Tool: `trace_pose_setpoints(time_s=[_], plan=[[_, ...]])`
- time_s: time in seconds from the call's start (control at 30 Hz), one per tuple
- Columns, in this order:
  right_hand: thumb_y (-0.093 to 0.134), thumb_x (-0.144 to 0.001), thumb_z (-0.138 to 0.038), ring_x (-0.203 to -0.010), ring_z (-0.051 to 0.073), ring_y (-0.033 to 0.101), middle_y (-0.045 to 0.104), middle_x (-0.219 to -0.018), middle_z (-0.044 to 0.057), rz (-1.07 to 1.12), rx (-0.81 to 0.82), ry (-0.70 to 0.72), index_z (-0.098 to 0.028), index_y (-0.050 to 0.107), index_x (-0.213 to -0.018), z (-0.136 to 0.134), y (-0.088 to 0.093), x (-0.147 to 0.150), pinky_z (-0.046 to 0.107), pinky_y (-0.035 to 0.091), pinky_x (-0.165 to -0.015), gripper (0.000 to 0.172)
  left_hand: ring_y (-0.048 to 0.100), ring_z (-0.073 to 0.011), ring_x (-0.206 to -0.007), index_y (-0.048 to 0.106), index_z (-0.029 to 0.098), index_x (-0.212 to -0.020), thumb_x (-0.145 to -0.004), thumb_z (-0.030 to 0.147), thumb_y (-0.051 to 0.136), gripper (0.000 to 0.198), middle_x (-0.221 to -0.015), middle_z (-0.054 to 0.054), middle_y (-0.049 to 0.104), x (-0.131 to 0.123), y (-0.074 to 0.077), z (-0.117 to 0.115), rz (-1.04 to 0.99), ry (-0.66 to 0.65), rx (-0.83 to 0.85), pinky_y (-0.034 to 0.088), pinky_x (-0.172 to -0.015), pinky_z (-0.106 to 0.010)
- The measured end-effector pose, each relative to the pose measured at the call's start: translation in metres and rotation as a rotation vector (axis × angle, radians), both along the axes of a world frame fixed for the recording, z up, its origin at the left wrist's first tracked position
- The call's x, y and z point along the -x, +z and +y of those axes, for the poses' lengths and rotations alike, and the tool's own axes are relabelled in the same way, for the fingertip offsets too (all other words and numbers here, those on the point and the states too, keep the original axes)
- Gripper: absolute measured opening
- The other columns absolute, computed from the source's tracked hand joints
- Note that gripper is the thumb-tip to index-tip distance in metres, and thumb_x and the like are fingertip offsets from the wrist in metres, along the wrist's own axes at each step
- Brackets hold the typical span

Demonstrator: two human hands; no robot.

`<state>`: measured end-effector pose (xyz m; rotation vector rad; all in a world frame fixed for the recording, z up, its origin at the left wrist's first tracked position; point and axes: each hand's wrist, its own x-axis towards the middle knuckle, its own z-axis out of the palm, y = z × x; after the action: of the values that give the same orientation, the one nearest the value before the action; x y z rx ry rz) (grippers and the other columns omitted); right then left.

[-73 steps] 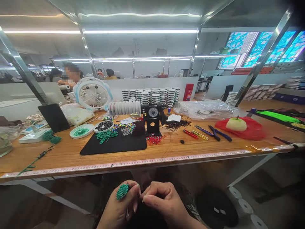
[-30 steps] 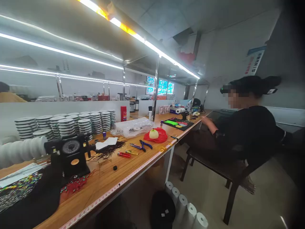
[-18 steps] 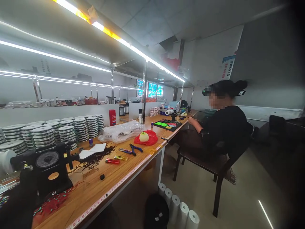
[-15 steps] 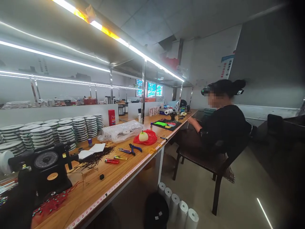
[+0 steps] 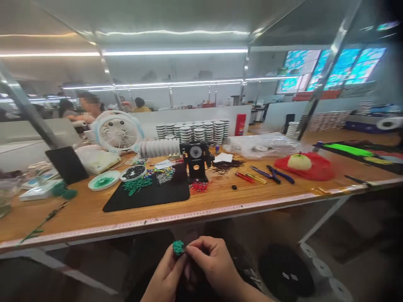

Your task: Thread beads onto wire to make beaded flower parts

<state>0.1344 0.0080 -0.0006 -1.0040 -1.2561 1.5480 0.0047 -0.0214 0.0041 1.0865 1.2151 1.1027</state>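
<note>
Below the table edge, my left hand (image 5: 166, 277) and my right hand (image 5: 214, 266) meet in front of my lap. Both pinch a small green beaded piece (image 5: 178, 248) held between their fingertips. The picture is a little smeared by motion. On the wooden table (image 5: 220, 201) ahead lies a black mat (image 5: 154, 193) with green beaded sticks (image 5: 137, 184) and mixed coloured beads (image 5: 160, 173). A black winding device (image 5: 195, 161) stands at the mat's right edge.
A white fan (image 5: 116, 131), dishes of beads (image 5: 102, 181), stacked wire spools (image 5: 195, 131), lighters (image 5: 244, 177), pliers (image 5: 278, 174) and a red bag with a pale fruit (image 5: 304, 165) lie on the table. White rolls (image 5: 317, 266) stand on the floor. People sit behind the divider.
The view swung back from the seated co-worker on the right to the table in front. My hands are in sight again, still pinching the green beaded piece.
</note>
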Motion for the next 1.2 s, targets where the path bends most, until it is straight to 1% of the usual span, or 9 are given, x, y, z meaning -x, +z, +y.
trace_pose_setpoints(time_s=[0.07,0.17,0.37,0.53,0.63,0.77,0.93,1.03,1.2], plan=[[0.056,-0.079,-0.041,-0.042,0.011,0.053,0.06,-0.052,0.004,0.049,-0.009,0.065,-0.01,0.06,-0.068,0.0,0.0,-0.001,0.023,0.043,-0.045,0.033,0.05,-0.0143,-0.061,0.053,0.017,-0.076,-0.076,0.051,0.058,0.034,-0.063,0.0,0.053,0.0,-0.008,0.005,-0.133,-0.062,-0.007,0.044,-0.058,-0.026],[0.056,-0.079,-0.041,-0.042,0.011,0.053,0.059,-0.052,0.003,0.059,-0.015,0.08,-0.011,0.059,-0.068,0.0,0.002,-0.002,0.023,0.044,-0.045,0.033,0.045,-0.0111,-0.055,0.049,0.017,-0.074,-0.081,0.046,0.054,0.03,-0.06,0.001,0.049,0.001,-0.014,0.006,-0.277,-0.104,0.009,0.04,-0.054,-0.023],[0.056,-0.081,-0.032,-0.042,0.01,0.052,0.059,-0.051,0.001,0.055,-0.065,0.066,-0.011,0.063,-0.068,-0.002,0.011,0.001,0.022,0.044,-0.047,0.026,0.049,-0.0127,-0.056,0.048,0.017,-0.074,-0.085,0.038,0.05,0.024,-0.061,0.001,0.049,0.005,-0.01,0.003,-0.343,-0.142,0.032,0.041,-0.055,-0.025],[0.059,-0.079,-0.025,-0.057,0.014,0.058,0.064,-0.059,0.004,0.107,-0.109,0.125,-0.013,0.066,-0.063,-0.003,0.013,-0.003,0.025,0.046,-0.061,0.022,0.048,-0.0129,-0.055,0.047,0.017,-0.069,-0.085,0.032,0.052,0.022,-0.055,0.001,0.046,0.008,-0.01,0.005,-0.487,-0.059,0.071,0.042,-0.056,-0.025],[0.065,-0.074,-0.023,-0.057,0.011,0.054,0.062,-0.059,0.002,0.048,-0.105,0.096,-0.012,0.067,-0.062,-0.004,0.009,-0.006,0.022,0.042,-0.057,0.016,0.04,-0.0095,-0.047,0.045,0.017,-0.065,-0.082,0.031,0.056,0.024,-0.051,0.004,0.038,0.009,-0.011,0.005,-0.542,-0.003,0.104,0.038,-0.047,-0.022],[0.068,-0.068,-0.022,-0.053,0.008,0.044,0.054,-0.054,-0.001,-0.01,-0.067,0.072,-0.011,0.066,-0.057,-0.004,0.008,-0.005,0.02,0.034,-0.052,0.016,0.029,-0.0064,-0.041,0.044,0.018,-0.068,-0.077,0.031,0.062,0.024,-0.05,0.007,0.029,0.009,-0.008,0.005,-0.59,0.049,0.142,0.03,-0.037,-0.018],[0.068,-0.068,-0.022,-0.053,0.007,0.042,0.05,-0.052,-0.002,0.022,-0.046,0.097,-0.011,0.063,-0.056,-0.003,0.01,-0.003,0.02,0.032,-0.053,0.017,0.014,-0.0033,-0.038,0.039,0.017,-0.064,-0.074,0.024,0.064,0.028,-0.049,0.009,0.021,0.014,-0.003,0.008,-0.822,-0.03,0.275,0.017,-0.032,-0.015],[0.067,-0.069,-0.023,-0.054,0.007,0.043,0.05,-0.053,-0.002,0.037,-0.057,0.115,-0.011,0.063,-0.058,-0.002,0.008,-0.003,0.021,0.032,-0.054,0.017,0.014,-0.003,-0.038,0.039,0.016,-0.063,-0.076,0.021,0.062,0.027,-0.049,0.009,0.021,0.015,-0.004,0.01,-0.889,-0.06,0.303,0.017,-0.033,-0.015],[0.067,-0.07,-0.026,-0.055,0.008,0.042,0.051,-0.055,-0.002,0.021,-0.064,0.097,-0.011,0.063,-0.059,0.0,0.006,-0.004,0.022,0.033,-0.055,0.02,0.014,-0.0022,-0.038,0.041,0.016,-0.063,-0.075,0.023,0.065,0.027,-0.048,0.01,0.024,0.014,-0.004,0.009,-0.884,-0.081,0.303,0.017,-0.032,-0.014]])
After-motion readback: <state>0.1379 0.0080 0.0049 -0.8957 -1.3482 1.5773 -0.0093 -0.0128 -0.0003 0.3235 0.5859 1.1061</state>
